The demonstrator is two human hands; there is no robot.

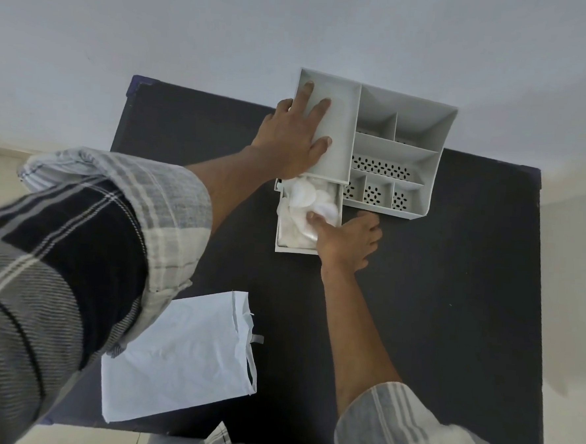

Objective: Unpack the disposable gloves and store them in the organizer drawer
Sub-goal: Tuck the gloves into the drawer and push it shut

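Observation:
A grey plastic organizer [406, 143] with several compartments stands at the far side of a dark table [451, 300]. Its drawer [283, 247] is pulled out toward me and holds crumpled translucent white disposable gloves [300, 196]. My left hand [295, 132] lies flat, fingers spread, on the organizer's top tray above the drawer. My right hand [347, 239] rests at the drawer's near right corner, its thumb pressing down on the gloves, the other fingers curled beside the drawer on the table.
A flat white bag [177, 359], the gloves' packaging, lies on the table's near left part, partly under my left sleeve. A pale wall rises behind the table. The table's right half is bare dark surface.

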